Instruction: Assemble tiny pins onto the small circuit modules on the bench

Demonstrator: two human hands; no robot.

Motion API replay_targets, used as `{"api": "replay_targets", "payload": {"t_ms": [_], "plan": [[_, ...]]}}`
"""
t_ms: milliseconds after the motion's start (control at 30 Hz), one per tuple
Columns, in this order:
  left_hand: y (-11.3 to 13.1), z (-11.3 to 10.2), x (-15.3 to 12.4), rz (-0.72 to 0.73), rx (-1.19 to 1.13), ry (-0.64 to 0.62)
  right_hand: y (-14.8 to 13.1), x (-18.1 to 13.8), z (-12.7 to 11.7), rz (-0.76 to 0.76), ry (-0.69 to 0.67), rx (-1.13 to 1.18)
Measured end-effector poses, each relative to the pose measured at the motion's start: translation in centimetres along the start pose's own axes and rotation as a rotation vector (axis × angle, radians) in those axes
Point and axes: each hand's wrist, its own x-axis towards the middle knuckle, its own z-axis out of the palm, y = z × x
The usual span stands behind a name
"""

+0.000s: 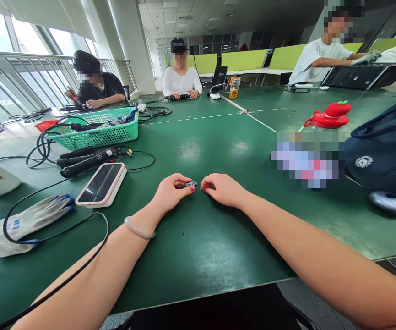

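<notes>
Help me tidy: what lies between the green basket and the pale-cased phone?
In the head view, black handheld devices lie between the basket and phone.

The tabletop [206,137] is smooth and glossy, with dull patches. The basket [110,134] is plastic, the glove [41,222] knitted cloth, the phone screen [102,183] glossy, the bag [388,142] matt cloth (the small held piece [191,184] is too tiny to judge).

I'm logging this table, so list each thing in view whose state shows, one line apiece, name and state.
Left hand, closed on the small part
Right hand, curled, apart from the left
Phone, face up, screen dark
Glove, lying flat, unworn
Green basket, upright, things inside
Black tools, resting outside the basket
Red-lidded jar, upright, lid on
Amber-liquid bottle, upright, partly filled
</notes>
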Motion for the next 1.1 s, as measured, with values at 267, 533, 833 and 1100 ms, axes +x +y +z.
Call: {"api": "replay_targets", "payload": {"t_ms": [267, 533, 833, 1100], "plan": [[0.0, -0.1, -0.1, -0.006, 0.179, -0.063, 0.1, 0.2, 0.3, 0.094, 0.038, -0.11], [0.0, -0.1, -0.1, 0.001, 0.2, -0.059, 0.0, 0.1, 0.7, 0.071, 0.045, -0.152], [0.0, 0.0, -0.1, 0.008, 0.169, -0.049, -0.5, 0.0, 0.4, 0.066, 0.254, -0.056], [0.1, 0.0, -0.2, 0.022, 0.168, -0.068, -1.5, -0.2, 0.9, -0.061, 0.205, -0.015]]}}
